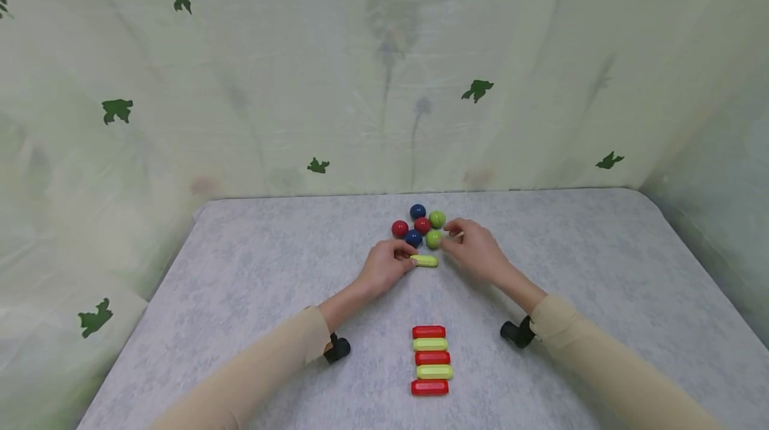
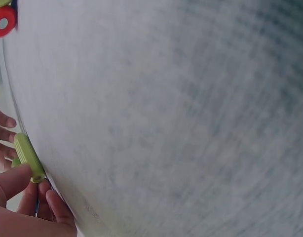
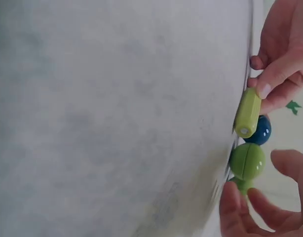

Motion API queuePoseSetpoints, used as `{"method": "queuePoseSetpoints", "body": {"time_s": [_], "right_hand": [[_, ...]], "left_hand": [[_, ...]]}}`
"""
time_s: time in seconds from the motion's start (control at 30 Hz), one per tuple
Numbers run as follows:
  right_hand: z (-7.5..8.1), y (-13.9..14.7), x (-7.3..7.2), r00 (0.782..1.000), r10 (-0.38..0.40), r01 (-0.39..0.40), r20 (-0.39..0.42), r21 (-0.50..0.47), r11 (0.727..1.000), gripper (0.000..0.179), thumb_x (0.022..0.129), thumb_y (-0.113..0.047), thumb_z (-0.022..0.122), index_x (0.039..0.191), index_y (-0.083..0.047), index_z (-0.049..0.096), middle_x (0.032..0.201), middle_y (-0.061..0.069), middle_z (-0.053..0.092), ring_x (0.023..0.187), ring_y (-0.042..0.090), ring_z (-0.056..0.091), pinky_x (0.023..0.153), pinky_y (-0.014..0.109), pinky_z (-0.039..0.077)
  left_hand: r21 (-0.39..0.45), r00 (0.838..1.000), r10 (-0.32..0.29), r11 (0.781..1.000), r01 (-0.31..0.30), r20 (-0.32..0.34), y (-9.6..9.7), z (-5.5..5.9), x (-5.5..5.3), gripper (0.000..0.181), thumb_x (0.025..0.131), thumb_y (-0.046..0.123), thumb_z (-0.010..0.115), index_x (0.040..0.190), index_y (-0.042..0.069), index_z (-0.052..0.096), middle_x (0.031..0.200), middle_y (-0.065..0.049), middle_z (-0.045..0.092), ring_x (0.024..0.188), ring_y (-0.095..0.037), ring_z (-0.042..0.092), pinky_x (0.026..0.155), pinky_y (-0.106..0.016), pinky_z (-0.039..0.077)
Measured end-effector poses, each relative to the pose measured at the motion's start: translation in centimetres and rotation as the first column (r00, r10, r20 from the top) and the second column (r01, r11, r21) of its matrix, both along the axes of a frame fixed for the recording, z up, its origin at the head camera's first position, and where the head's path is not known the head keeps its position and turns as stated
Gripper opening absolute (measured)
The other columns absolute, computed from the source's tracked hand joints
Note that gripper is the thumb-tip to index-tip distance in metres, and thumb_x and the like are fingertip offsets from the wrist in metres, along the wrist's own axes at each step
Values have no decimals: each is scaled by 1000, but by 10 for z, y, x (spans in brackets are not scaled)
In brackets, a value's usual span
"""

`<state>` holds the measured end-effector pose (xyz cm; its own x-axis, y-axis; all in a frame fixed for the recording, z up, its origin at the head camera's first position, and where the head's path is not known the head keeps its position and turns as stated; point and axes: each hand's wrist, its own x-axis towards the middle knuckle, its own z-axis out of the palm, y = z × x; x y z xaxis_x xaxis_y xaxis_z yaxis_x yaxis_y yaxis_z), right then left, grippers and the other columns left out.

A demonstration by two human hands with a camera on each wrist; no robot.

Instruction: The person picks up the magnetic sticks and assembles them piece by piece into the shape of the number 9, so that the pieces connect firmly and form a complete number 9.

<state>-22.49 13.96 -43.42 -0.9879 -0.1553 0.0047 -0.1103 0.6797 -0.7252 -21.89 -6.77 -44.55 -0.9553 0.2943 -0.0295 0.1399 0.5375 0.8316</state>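
My left hand (image 1: 384, 268) pinches one end of a yellow-green faceted rod (image 1: 426, 261), which lies just in front of a group of balls. In the right wrist view, the thumb of that hand presses on the near end of the rod (image 3: 247, 113). My right hand (image 1: 474, 251) is beside two green balls (image 1: 434, 239), its thumb and fingers spread apart. Around the nearer green ball (image 3: 246, 161) the fingers come close; whether they touch it I cannot tell. Two red balls (image 1: 400, 229) and two blue balls (image 1: 413, 238) complete the group.
Nearer to me, a column of alternating red rods (image 1: 429, 387) and yellow-green rods (image 1: 434, 372) lies on the grey cloth-covered table (image 1: 270, 250). Behind the table hangs a pale curtain (image 1: 300, 69) with green leaf patterns. Black wrist cameras (image 1: 518, 334) sit at both cuffs.
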Motion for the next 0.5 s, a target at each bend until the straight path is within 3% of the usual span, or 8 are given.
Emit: {"method": "queuePoseSetpoints", "body": {"time_s": [0.17, 0.5], "right_hand": [[-2, -9, -7, 999, 20, -22, 39, 50, 998, 50, 90, -35, 70, 127, -3, 59, 113, 12, 65, 99, 27, 61, 81, 43, 51], [1, 2, -9, 991, 104, -102, 87, -29, 994, 36, 91, -22, 68, 122, -5, 64, 110, 10, 64, 103, 28, 59, 87, 44, 49]], "left_hand": [[5, 1000, -4, 1000, 4, 11, -1, -1, -1, 13, 89, 6, 70, 102, 3, 72, 89, -4, 64, 78, -16, 56, 70, -27, 48], [19, 1000, 12, 1000, -12, 13, -2, -1, -1, 13, 89, 5, 70, 101, 3, 73, 87, -4, 64, 77, -15, 56, 69, -27, 48]]}}
